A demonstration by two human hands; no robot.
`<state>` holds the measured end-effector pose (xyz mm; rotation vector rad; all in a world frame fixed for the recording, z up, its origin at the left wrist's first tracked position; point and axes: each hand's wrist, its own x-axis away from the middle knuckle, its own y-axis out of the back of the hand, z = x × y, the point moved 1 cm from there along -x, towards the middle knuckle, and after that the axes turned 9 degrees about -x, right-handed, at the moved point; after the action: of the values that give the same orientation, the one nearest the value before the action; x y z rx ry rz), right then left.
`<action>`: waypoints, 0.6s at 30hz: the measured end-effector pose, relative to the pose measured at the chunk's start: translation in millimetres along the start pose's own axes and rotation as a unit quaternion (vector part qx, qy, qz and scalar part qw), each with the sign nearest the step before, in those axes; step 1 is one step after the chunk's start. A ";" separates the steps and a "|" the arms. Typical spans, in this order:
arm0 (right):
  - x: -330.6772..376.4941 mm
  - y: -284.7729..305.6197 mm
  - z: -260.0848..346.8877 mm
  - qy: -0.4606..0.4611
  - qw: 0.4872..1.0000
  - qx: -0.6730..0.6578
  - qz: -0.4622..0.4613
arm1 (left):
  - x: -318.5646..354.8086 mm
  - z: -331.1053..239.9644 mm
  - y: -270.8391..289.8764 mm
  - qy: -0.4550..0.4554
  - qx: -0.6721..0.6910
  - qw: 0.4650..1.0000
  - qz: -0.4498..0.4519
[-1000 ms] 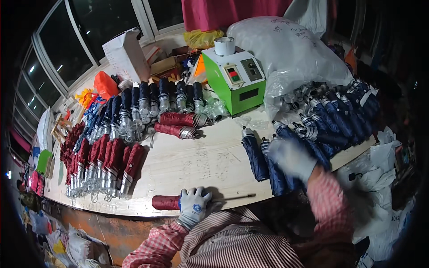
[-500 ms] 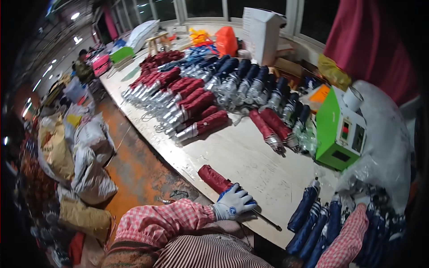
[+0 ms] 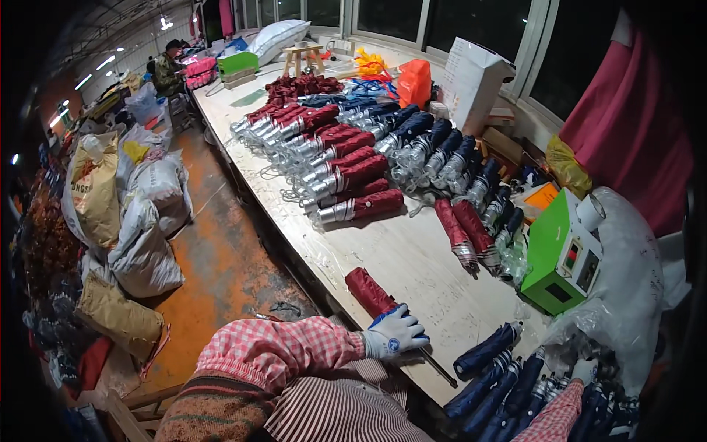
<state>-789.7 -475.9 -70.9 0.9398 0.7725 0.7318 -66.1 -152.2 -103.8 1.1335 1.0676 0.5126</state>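
My left hand, in a white and blue glove, is closed over a folded dark red umbrella at the table's near edge. The umbrella's dark shaft sticks out past my fingers toward the lower right. My right hand, in a pale glove, reaches in among folded navy blue umbrellas at the lower right, beside clear plastic. Its fingers are mostly hidden there, so its grip cannot be made out. Both forearms wear pink checked sleeves.
Rows of red umbrellas and blue umbrellas with silvery ends cover the table. A green box-shaped machine stands on the right before a large plastic bag. Stuffed sacks line the floor at left. Another person sits far off.
The whole view has shifted, so the table appears lower and farther right. My left hand stays on the red umbrella. My right hand remains among the blue umbrellas.
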 end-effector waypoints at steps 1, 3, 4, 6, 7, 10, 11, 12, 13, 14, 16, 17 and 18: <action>27.8 -22.7 -3.6 0.085 0.995 -0.014 -0.052 | 0.6 -3.4 -0.8 -0.001 -0.041 0.999 0.031; 41.0 18.5 -5.3 0.129 0.930 -0.324 -0.114 | -4.9 -1.5 9.4 -0.011 -0.002 1.000 0.010; 34.9 58.1 -26.9 0.134 0.865 -0.453 -0.171 | -16.2 -3.3 9.3 -0.023 0.041 0.999 -0.020; 60.9 76.3 3.7 0.116 0.862 -0.451 -0.199 | -16.8 -8.2 14.3 0.006 0.034 0.998 -0.060; 48.8 92.5 77.9 0.127 0.847 -0.472 -0.211 | -22.2 -10.4 11.6 0.009 0.022 0.998 -0.058; 99.5 183.4 114.5 0.206 0.776 -0.553 -0.222 | -33.9 -19.4 4.0 0.003 0.008 0.998 -0.059; 125.4 217.0 128.1 0.251 0.736 -0.589 -0.220 | -39.4 -22.4 1.7 -0.002 0.013 0.998 -0.059; 156.6 244.5 141.7 0.258 0.719 -0.621 -0.177 | -42.6 -23.7 -3.6 -0.024 0.029 0.998 -0.053; 185.5 265.7 146.7 0.254 0.709 -0.641 -0.149 | -46.1 -25.0 -9.9 -0.010 0.010 1.000 -0.011; 209.1 285.8 150.1 0.256 0.693 -0.664 -0.116 | -49.9 -24.9 -11.9 0.010 -0.017 0.999 0.027; 267.5 305.1 157.9 0.238 0.745 -0.621 -0.041 | -52.3 -25.9 -10.7 -0.022 -0.020 0.999 0.036; 304.3 302.6 164.1 0.196 0.762 -0.615 0.051 | -56.9 -26.3 -10.7 -0.054 -0.026 0.997 0.040; 337.6 300.3 165.5 0.153 0.770 -0.603 0.146 | -58.7 -25.1 -9.4 -0.082 -0.033 0.995 0.045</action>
<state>-537.4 -148.7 175.7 -0.2735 0.2714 1.4233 -115.9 -190.4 -88.6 1.1478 0.8541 0.5123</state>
